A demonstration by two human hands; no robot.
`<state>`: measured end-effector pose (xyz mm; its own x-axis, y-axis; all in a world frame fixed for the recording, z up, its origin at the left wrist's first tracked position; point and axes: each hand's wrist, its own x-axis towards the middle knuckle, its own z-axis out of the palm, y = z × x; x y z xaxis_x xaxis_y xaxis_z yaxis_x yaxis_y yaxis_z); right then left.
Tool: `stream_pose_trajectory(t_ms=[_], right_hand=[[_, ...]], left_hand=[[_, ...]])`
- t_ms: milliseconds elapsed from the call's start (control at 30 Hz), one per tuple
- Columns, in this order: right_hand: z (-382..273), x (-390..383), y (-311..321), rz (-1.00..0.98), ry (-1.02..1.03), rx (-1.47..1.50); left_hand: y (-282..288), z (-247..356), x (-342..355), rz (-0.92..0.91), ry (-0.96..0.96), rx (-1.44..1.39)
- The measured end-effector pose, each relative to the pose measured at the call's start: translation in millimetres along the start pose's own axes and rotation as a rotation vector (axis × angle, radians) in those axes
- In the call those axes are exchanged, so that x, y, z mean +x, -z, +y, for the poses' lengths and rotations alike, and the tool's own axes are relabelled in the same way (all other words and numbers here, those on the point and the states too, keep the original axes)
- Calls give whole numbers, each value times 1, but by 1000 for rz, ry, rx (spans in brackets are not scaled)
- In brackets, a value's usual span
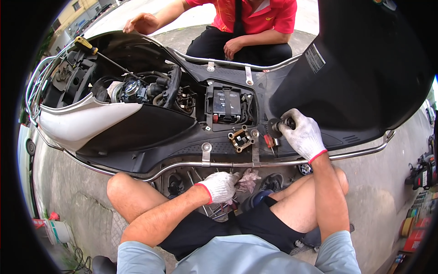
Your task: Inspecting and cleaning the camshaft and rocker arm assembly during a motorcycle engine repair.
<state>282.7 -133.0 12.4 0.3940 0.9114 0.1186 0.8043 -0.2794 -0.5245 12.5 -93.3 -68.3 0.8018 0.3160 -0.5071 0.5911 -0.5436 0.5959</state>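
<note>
My right hand [303,134], in a white knit glove with a red cuff, is closed around a dark metal part with a toothed-looking disc [274,128] at one end. It is held above the scooter's black footboard [182,151]. Below my right hand lie a small screwdriver with a red handle [268,139] and a short metal cylinder. To their left sits a square metal engine bracket [241,139] with a post at each corner. Lower down, my gloved left hand [220,187] pinches a crumpled pinkish rag [248,181]; its fingertips are partly hidden.
The scooter's engine [134,91] is exposed at left, with a long yellow-handled screwdriver [86,45] leaning across it. A battery [226,102] sits in the open floor compartment. A chrome rail [219,165] runs before me, with tools beneath. Opposite sits a person in red [255,23].
</note>
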Motion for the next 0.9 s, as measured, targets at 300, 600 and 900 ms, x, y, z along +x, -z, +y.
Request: stream_pose_trajectory(t_ms=[300, 600, 900], right_hand=[[3, 1, -4, -58, 24, -17], [5, -1, -5, -72, 51, -46], [-1, -1, -6, -93, 55, -46]], left_hand=[[-9, -15, 8, 68, -110, 34], [-26, -28, 17, 233, -241, 52], [-19, -18, 12, 132, -98, 34]])
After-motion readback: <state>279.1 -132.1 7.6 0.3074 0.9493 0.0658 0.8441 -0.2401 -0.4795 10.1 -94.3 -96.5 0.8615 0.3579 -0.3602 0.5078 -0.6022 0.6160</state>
